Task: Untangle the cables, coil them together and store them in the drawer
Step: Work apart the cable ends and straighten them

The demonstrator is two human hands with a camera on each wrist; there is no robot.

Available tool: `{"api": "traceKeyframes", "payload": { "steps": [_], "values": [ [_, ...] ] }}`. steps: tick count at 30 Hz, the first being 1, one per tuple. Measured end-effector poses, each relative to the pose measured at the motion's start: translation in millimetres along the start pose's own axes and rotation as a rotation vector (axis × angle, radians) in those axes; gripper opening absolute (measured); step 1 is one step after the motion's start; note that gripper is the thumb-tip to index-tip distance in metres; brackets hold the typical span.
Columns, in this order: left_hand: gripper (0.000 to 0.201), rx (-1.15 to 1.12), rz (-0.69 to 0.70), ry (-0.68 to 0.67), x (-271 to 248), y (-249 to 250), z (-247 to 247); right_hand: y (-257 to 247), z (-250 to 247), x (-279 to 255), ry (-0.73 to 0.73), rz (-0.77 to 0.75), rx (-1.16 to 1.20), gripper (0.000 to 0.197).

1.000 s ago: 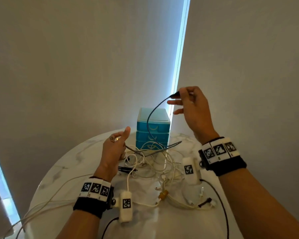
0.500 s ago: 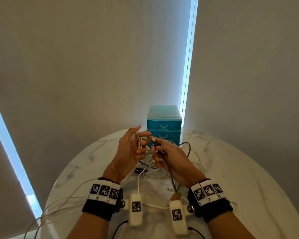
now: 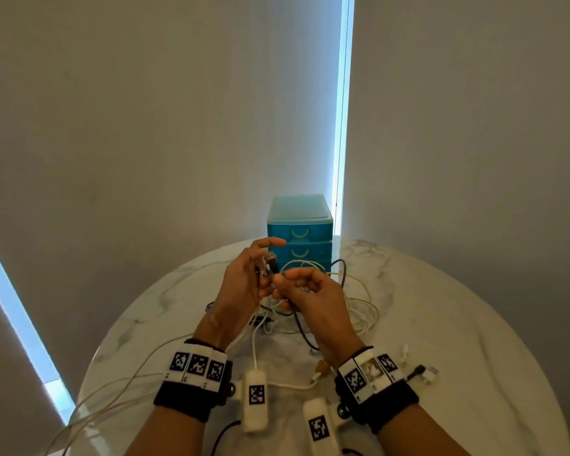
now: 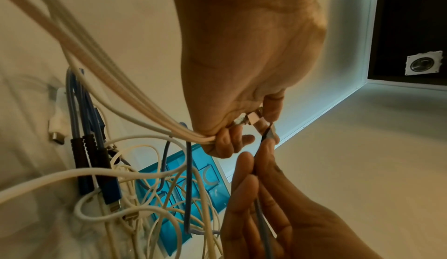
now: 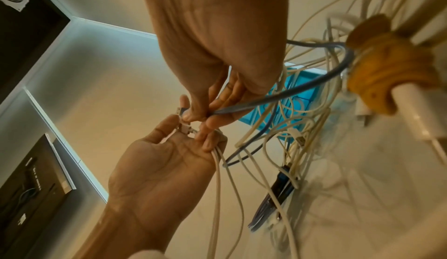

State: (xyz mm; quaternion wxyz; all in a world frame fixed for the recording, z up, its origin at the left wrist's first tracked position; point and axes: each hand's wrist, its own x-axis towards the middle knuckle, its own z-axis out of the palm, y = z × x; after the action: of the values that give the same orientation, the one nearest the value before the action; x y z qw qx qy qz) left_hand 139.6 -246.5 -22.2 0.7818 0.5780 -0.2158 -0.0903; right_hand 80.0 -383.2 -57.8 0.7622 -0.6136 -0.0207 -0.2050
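Both hands hover together above the round marble table, just in front of the teal drawer unit, whose drawers are all closed. My left hand grips the plug ends of two or three white cables, which hang down from its curled fingers. My right hand pinches the dark cable just behind its plug and holds that plug against the ones in my left hand. The dark cable loops away to the right. A tangle of white cables lies on the table beneath the hands.
A yellow cable holder sits near my right wrist, with loose plugs to its right. Black-sleeved plugs lie in the tangle. White cables trail off the table's front left edge. Blinds stand close behind the drawers.
My right hand came down from high on the right with the dark cable's end and met my left hand. Both hands now sit together in front of the drawers.
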Motion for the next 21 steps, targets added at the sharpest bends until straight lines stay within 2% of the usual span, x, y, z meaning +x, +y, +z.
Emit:
{"api": "traceKeyframes", "payload": {
  "steps": [2,3,5,7,10,12,13,15,16,19,21],
  "values": [
    [0.045,-0.002,-0.006,-0.003,-2.1,2.6,6.9,3.1,1.4,0.6,0.01,0.019,0.035,0.033],
    [0.041,0.04,-0.012,0.0,-3.6,3.3,11.2,4.8,2.5,0.8,0.006,0.028,0.051,0.036],
    [0.028,0.215,-0.005,0.025,-5.4,1.9,15.8,6.2,4.6,1.3,0.004,0.038,0.054,0.042],
    [0.028,0.379,0.015,0.049,-7.6,1.9,17.1,5.0,5.4,1.4,0.004,0.038,-0.024,0.049],
    [0.029,0.455,0.068,0.016,-13.8,14.9,21.3,2.9,2.0,0.9,-0.144,0.117,-0.215,0.057],
    [0.026,0.477,0.114,-0.035,-18.2,23.7,26.8,0.9,1.2,0.3,-0.274,0.189,-0.272,0.052],
    [0.024,0.49,0.12,-0.068,-20.3,26.2,29.7,-0.1,1.1,-0.3,-0.318,0.19,-0.281,0.041],
    [0.019,0.523,0.107,-0.158,-22.8,25.5,35.7,-3.4,0.3,-1.4,-0.377,0.1,-0.383,0.021],
    [0.016,0.564,0.107,-0.198,-23.6,24.6,39.1,-4.8,-0.6,-1.8,-0.387,0.058,-0.449,0.018],
    [0.014,0.663,0.137,-0.268,-21.0,28.5,46.6,-10.2,-2.6,-1.5,-0.391,0.042,-0.49,0.022],
    [0.015,0.707,0.142,-0.29,-15.2,34.9,48.4,-12.2,-1.6,-0.8,-0.344,0.127,-0.353,0.028]
  ]
}}
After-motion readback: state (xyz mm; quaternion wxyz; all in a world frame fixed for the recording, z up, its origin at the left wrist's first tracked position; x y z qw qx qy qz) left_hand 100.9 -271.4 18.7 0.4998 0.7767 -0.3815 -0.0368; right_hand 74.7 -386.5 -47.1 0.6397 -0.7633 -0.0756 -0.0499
